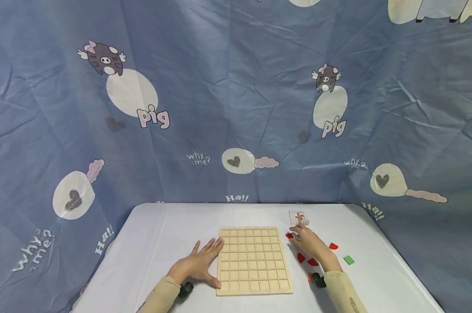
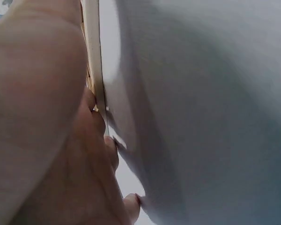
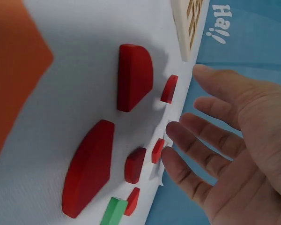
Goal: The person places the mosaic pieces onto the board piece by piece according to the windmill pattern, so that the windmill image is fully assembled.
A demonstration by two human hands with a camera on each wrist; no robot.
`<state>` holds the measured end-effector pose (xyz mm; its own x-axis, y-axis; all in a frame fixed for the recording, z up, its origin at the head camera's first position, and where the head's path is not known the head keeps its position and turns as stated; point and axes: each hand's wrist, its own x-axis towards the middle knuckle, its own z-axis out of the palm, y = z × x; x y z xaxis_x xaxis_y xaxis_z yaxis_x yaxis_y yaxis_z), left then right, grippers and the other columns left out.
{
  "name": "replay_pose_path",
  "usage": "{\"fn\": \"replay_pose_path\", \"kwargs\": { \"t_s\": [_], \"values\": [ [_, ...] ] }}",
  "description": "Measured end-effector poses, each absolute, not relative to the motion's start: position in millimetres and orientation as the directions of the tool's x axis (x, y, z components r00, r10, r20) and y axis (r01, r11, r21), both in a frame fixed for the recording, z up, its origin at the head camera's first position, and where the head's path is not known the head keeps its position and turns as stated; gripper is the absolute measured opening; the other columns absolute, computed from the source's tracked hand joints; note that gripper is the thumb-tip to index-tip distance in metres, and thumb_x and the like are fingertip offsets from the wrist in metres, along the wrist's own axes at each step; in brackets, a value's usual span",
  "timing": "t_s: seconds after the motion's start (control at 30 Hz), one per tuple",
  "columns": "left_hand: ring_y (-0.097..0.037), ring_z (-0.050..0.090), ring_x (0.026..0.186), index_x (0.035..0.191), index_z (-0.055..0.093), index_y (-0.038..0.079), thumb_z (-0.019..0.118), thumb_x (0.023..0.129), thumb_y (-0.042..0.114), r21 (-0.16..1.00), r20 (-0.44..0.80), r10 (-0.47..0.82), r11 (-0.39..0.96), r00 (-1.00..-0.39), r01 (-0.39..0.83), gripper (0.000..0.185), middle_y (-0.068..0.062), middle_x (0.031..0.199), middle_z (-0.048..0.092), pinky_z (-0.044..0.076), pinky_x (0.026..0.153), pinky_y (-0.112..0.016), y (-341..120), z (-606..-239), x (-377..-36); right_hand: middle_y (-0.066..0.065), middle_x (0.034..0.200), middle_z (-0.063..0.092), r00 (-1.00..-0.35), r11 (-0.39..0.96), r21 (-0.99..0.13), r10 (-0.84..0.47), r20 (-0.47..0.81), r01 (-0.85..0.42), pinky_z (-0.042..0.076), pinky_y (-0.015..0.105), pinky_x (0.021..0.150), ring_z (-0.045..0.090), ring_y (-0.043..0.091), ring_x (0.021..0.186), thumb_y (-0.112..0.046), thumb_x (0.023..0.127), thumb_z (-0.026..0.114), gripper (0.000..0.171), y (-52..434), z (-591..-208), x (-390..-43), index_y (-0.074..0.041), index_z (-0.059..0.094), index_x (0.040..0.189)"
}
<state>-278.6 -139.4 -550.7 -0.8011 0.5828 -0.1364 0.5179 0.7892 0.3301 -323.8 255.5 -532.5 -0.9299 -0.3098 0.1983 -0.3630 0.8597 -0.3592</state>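
A square wooden board (image 1: 254, 261) with a grid of shallow cells lies on the white table. Along its left edge rests my left hand (image 1: 198, 263), fingers spread, with fingertips and thumb touching the rim. In the left wrist view the palm side of the left hand (image 2: 61, 154) lies against the board's side (image 2: 94, 51). My right hand (image 1: 309, 243) hovers right of the board over a red quarter-round piece (image 1: 289, 235). The right wrist view shows the right hand (image 3: 234, 145) with loosely bent fingers and nothing between them. Several red pieces (image 3: 136, 77) lie beyond its fingertips.
A small card (image 1: 298, 217) printed with a grid and a red figure lies at the back right. Other red pieces (image 1: 300, 258), a green piece (image 1: 349, 260) and an orange piece (image 1: 310, 278) lie around the right forearm. A blue patterned cloth (image 1: 228, 108) hangs behind.
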Motion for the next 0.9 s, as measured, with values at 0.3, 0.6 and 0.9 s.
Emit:
{"fn": "replay_pose_path", "kwargs": {
  "t_s": [0.3, 0.6, 0.9],
  "values": [
    [-0.029, 0.005, 0.139, 0.147, 0.008, 0.009, 0.06, 0.049, 0.077, 0.303, -0.135, 0.58, 0.796, -0.803, 0.524, 0.13, -0.009, 0.153, 0.005, -0.002, 0.107, -0.061, -140, -550, -275, 0.004, 0.093, 0.061, -0.927, 0.853, -0.369, -0.313, 0.205, -0.37, 0.052, 0.034, 0.072, 0.059, 0.015, 0.081, -0.011, 0.078, 0.071, 0.024, 251, -541, -332, -0.003, 0.067, 0.1],
    [-0.03, 0.005, 0.139, 0.146, 0.008, 0.008, 0.063, 0.052, 0.074, 0.326, -0.14, 0.589, 0.787, -0.796, 0.524, 0.128, -0.01, 0.153, 0.005, -0.003, 0.106, -0.061, -139, -545, -272, 0.0, 0.084, 0.061, -0.935, 0.861, -0.376, -0.271, 0.23, -0.342, 0.051, 0.03, 0.068, 0.058, 0.01, 0.074, 0.0, 0.072, 0.073, 0.016, 250, -546, -335, -0.006, 0.07, 0.086],
    [-0.03, 0.005, 0.139, 0.147, 0.008, 0.008, 0.062, 0.052, 0.075, 0.314, -0.14, 0.59, 0.788, -0.795, 0.53, 0.128, -0.009, 0.153, 0.005, -0.003, 0.106, -0.062, -139, -544, -271, -0.001, 0.081, 0.06, -0.945, 0.872, -0.376, -0.249, 0.214, -0.315, 0.051, 0.03, 0.068, 0.058, 0.011, 0.074, 0.001, 0.071, 0.072, 0.015, 250, -544, -335, -0.007, 0.071, 0.084]
  ]
}}
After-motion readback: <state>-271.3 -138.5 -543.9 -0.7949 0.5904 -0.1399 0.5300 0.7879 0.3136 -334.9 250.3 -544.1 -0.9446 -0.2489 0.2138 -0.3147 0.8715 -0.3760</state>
